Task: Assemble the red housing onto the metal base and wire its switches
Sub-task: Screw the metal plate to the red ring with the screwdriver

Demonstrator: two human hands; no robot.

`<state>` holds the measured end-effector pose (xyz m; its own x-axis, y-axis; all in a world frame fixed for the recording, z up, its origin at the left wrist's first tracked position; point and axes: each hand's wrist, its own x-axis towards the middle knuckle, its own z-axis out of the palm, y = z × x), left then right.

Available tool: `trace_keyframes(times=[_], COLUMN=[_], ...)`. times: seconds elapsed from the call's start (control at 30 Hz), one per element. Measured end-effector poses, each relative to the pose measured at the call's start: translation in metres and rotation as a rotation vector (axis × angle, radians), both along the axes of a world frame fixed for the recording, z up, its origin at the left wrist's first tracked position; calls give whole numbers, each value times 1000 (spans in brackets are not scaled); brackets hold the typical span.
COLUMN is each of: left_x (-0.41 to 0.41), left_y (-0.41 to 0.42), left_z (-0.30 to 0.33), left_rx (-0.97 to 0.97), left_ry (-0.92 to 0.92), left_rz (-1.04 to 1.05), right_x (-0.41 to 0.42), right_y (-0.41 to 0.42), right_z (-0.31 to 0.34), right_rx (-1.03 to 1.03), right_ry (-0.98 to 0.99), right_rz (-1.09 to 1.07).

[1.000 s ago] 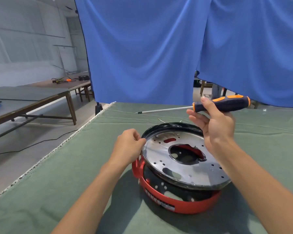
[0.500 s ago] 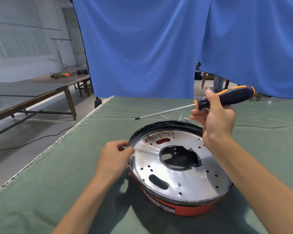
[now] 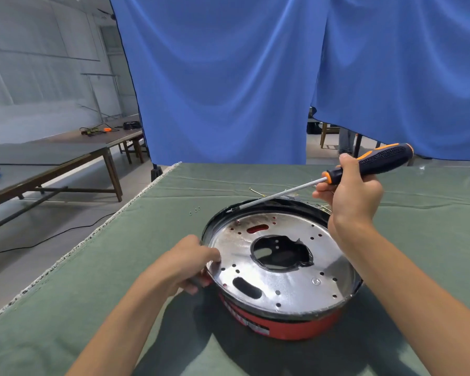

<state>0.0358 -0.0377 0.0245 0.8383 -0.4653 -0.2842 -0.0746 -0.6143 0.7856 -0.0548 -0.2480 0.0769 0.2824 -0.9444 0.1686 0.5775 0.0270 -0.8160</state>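
The left hand [image 3: 186,263] has its grip clamped on the near-left rim of the metal base [image 3: 280,270], thumb on the shiny face and the other fingers curled under the edge. The right hand [image 3: 347,194] is clamped around the screwdriver [image 3: 337,173] where the black-and-orange handle meets the shaft, holding it in the air with the tip pointing left, just over the far rim of the base and apparently touching nothing.

The base lies face up, nested in the red housing [image 3: 288,324], which shows as a red band below the near edge and through one slot near the far side. Both rest on the green-covered surface [image 3: 92,308], roughly in the middle. A few small screws [image 3: 194,210] lie on the cloth beyond the assembly to the left, well apart from it.

The step in hand looks like seating and aligning the base before fastening. To do it well, the left hand should turn the base until its holes sit over the housing's mounts and the rim lies level all round, then hold it steady. Only then should a screw be picked up and driven straight down, snug rather than hard, since the housing may crack.
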Motion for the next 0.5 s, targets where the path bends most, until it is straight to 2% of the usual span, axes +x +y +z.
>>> trace_keyframes(times=[0.3, 0.5], left_x=[59, 84], left_y=[-17, -41], left_z=[16, 29], left_rx=[65, 109], left_ry=[3, 122], left_rz=[-238, -469], right_x=[-2, 2], right_y=[1, 5], right_z=[7, 12], right_rx=[-102, -153], right_ry=[82, 109], right_rz=[26, 51])
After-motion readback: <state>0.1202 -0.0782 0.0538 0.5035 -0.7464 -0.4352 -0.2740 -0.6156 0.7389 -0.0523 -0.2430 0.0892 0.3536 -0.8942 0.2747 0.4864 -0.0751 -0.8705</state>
